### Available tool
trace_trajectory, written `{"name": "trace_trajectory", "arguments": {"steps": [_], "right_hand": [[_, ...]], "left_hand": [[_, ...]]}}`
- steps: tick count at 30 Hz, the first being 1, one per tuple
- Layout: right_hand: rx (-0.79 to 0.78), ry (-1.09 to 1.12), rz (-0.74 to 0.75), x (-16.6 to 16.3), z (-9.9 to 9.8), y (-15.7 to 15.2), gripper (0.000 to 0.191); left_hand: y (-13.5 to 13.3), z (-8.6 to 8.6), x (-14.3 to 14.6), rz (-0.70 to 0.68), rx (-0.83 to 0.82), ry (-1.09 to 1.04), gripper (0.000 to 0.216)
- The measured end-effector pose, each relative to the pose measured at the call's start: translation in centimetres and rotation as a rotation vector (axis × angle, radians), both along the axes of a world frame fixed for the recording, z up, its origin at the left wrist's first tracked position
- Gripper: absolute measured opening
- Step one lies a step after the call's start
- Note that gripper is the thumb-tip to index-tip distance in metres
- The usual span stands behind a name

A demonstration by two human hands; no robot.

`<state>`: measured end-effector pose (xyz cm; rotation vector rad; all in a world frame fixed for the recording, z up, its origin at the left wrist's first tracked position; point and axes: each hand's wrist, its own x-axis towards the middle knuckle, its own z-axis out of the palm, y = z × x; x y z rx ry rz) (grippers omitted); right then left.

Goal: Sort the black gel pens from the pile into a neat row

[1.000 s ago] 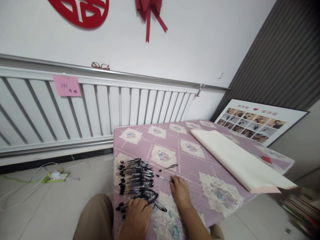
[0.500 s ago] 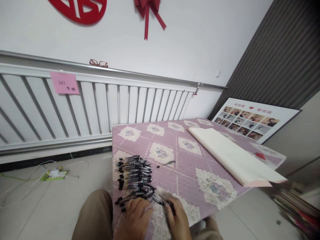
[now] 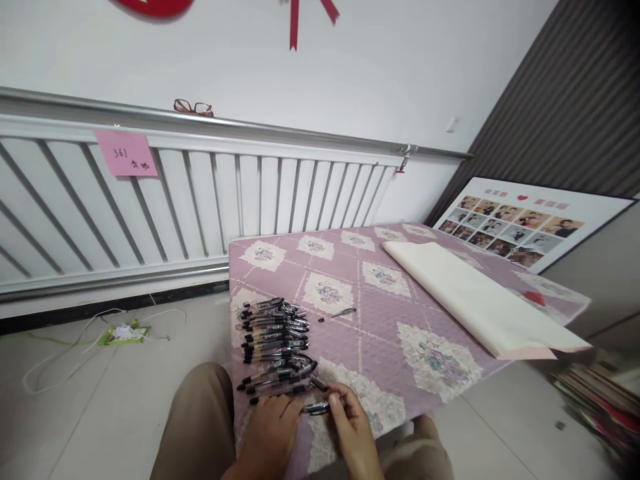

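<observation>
A black-and-clear pen (image 3: pixel 315 409) lies level between my hands at the table's near edge. My right hand (image 3: pixel 350 423) pinches its right end between thumb and fingers. My left hand (image 3: pixel 273 427) is closed, with its fingertips at the pen's left end; part of the grip is hidden by the back of the hand. Just beyond my left hand, several similar pens (image 3: pixel 275 337) lie in a stacked row with black caps and clips. A single pen (image 3: pixel 339 314) lies apart, to the right of the row.
A purple quilted cloth with lace diamonds (image 3: pixel 380 333) covers the table. A folded cream sheet (image 3: pixel 460 293) lies on its right side near a red piece (image 3: pixel 535 298). A photo board (image 3: pixel 505 217) leans behind. Beyond are a radiator (image 3: pixel 280 193), glasses (image 3: pixel 193 107) and a power strip (image 3: pixel 123 335).
My right hand has turned and steadied, and the pen now shows clearly between both hands. The view has tilted down slightly. The row of pens stays in place.
</observation>
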<state>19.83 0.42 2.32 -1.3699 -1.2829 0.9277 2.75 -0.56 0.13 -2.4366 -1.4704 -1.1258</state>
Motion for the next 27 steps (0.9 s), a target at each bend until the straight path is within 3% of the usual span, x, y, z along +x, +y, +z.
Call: {"name": "trace_trajectory", "arguments": {"steps": [6,11,17,27], "right_hand": [[-0.074,-0.047,0.161,-0.5,0.5,-0.2,0.035],[-0.095,-0.082,0.17,-1.1,0.9,-0.2,0.035],[-0.206,0.058,0.199,-1.1,0.7,-0.3,0.034],[-0.22,0.128,0.253,-0.5,1.0,-0.3,0.036]], "left_hand": [[-0.2,-0.2,0.0,-0.023,-0.113,0.03,0.024],[-0.2,-0.6,0.0,-0.03,-0.225,0.048,0.017],[-0.2,-0.1,0.0,-0.018,-0.326,0.103,0.014],[0.0,1.0,0.1,-0.041,-0.313,0.135,0.013]]}}
